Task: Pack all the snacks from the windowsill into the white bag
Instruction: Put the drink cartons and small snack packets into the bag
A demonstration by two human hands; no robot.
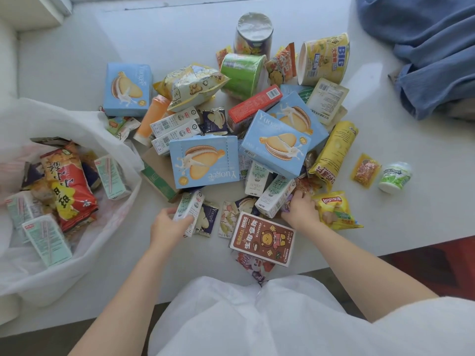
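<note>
A heap of snacks covers the white windowsill [77,60]: several light blue biscuit boxes [205,163], milk cartons, cup noodles [244,73], a yellow chip tube [334,155] and a brown bear box [262,238]. The white bag [84,129] lies open at the left and holds a red packet [69,186] and several pale green cartons. My left hand [167,224] grips a small milk carton [189,209] at the heap's near edge. My right hand [299,208] reaches into the pile beside a milk carton [276,199] and a yellow Lay's bag [334,209]; its fingers curl around a small packet.
A blue cloth [424,52] lies bunched at the back right. A small green-and-white cup [394,176] and an orange sachet [365,170] sit apart at the right. The sill's front edge runs under my forearms.
</note>
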